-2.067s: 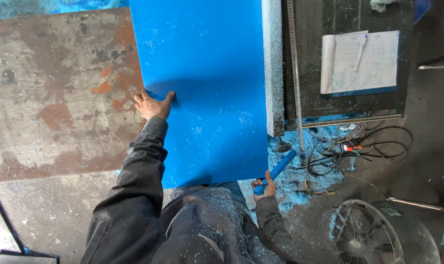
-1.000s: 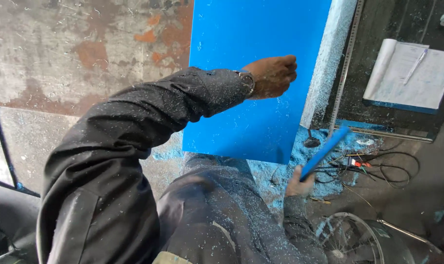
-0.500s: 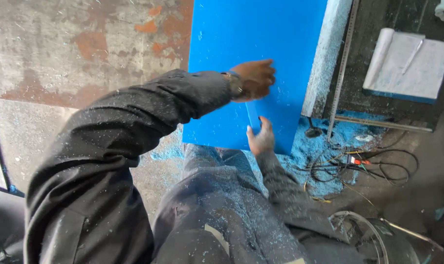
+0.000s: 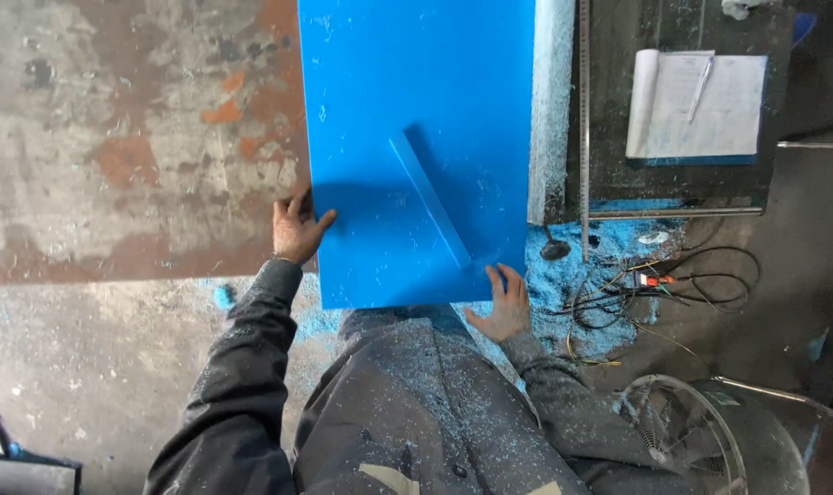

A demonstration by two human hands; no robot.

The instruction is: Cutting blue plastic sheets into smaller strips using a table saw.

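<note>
Head view, blue sheet [image 4: 407,110], strip [image 4: 430,200], notepad [image 4: 696,103], fan [image 4: 700,440]

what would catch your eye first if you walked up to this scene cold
The big bright blue sheet fills the top centre, lying on a worn, rust-stained table, with a narrow blue strip resting slantwise on it. The left hand lies flat at the sheet's left edge and the right hand is at its near right corner. To the right, blue shavings surround tangled wires, below a clipboard.
</note>
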